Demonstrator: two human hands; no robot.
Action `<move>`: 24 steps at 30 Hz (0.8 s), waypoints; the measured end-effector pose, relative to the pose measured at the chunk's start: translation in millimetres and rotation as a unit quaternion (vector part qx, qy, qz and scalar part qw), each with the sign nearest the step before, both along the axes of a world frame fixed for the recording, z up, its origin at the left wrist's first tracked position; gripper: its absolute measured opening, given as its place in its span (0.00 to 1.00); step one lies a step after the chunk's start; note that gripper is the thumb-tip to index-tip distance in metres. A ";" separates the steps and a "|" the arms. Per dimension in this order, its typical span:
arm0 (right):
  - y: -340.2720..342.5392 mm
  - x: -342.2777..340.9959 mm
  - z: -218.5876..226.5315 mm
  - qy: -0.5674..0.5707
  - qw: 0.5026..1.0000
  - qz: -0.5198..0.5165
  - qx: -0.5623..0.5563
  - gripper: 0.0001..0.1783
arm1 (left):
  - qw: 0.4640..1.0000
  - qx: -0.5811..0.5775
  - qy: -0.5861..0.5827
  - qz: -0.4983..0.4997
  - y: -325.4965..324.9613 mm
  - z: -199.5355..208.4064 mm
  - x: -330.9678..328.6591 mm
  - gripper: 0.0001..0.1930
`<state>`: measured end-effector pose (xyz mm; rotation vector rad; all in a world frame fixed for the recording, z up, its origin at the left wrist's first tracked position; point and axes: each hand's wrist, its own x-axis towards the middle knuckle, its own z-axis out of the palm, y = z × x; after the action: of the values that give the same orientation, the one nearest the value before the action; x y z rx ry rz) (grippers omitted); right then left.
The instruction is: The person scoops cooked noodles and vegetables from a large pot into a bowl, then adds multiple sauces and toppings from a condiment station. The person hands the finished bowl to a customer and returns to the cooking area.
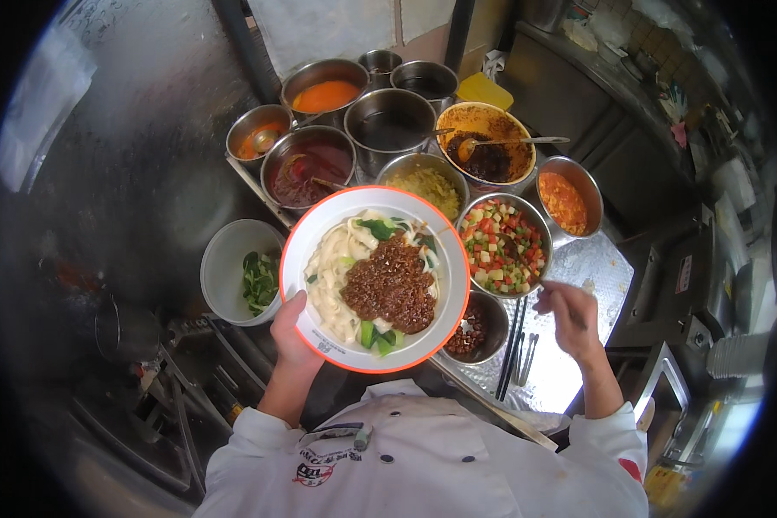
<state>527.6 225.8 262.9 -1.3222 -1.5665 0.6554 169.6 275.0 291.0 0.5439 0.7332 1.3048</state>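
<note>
Head view, looking straight down over a cook's workspace. At the centre of the frame is a large white bowl (pixel 453 289) with an orange rim, holding pale wide noodles (pixel 324 289), a brown minced topping (pixel 388 289) and pieces of green vegetable (pixel 377 228). The left hand (pixel 295 335), left of centre and low, grips the bowl's lower left edge, thumb over the rim and the other fingers hidden beneath. The right hand (pixel 576 318), right of centre, has its fingers curled closed around the thin handle of a utensil (pixel 540 278), whose far end reaches into a metal pot (pixel 540 223) of diced red, green and pale vegetables, just right of the bowl.

Below that pot sits a small metal pan (pixel 498 321) of reddish-brown bits; dark chopsticks (pixel 511 350) lie beside it on a silver tabletop (pixel 591 272). Left of the bowl stands a translucent tub (pixel 222 281) with leafy greens (pixel 261 283). Across the upper middle, metal pots of red, orange and dark liquids cluster near an orange basin (pixel 518 164) of dark paste. A white jacket (pixel 457 449) fills the bottom.
</note>
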 end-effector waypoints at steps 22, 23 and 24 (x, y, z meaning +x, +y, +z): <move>14.8 25.5 33.8 0.431 0.882 -0.146 -0.124 0.16 | 0.998 -0.011 -0.035 -0.058 9.6 -14.8 16.5 0.31; 15.4 23.6 44.4 0.425 0.885 -0.147 -0.123 0.16 | 0.997 -0.006 -0.040 -0.060 8.9 -15.5 15.6 0.31; 16.5 20.1 55.3 0.411 0.890 -0.157 -0.120 0.16 | 0.998 -0.034 -0.024 -0.050 8.1 -16.9 16.1 0.31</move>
<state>547.7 242.3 318.2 -1.1945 -0.5819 1.0461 185.7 283.1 274.1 0.4864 0.6992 1.1914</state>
